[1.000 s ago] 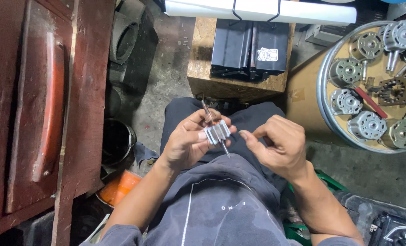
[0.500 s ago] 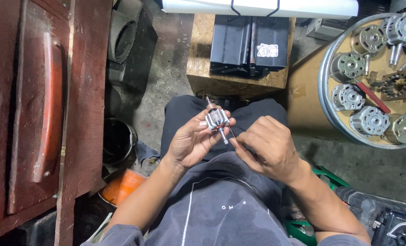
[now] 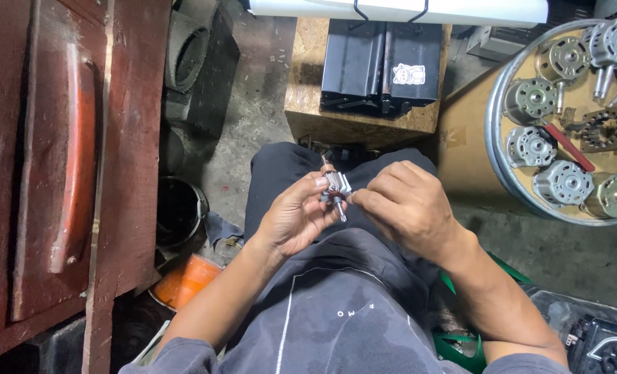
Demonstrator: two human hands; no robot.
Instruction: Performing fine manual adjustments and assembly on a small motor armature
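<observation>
left hand gripping small motor rotor, shaft slanting toward lap | right hand pinching its right side

The small motor rotor pinched between the left hand and the right hand looks like bare metal, dull grey on its core with a thin, smoother steel shaft. The motors lying in the round tray have the same matt grey metal look, and the tray rim is brighter, polished metal. The block under the black box is raw, rough wood; the box itself appears to be smooth, slightly glossy sheet metal. The red cabinet shows worn, scuffed paint. The floor is rough, stained concrete. The person's dark shirt is soft matt cloth.
</observation>
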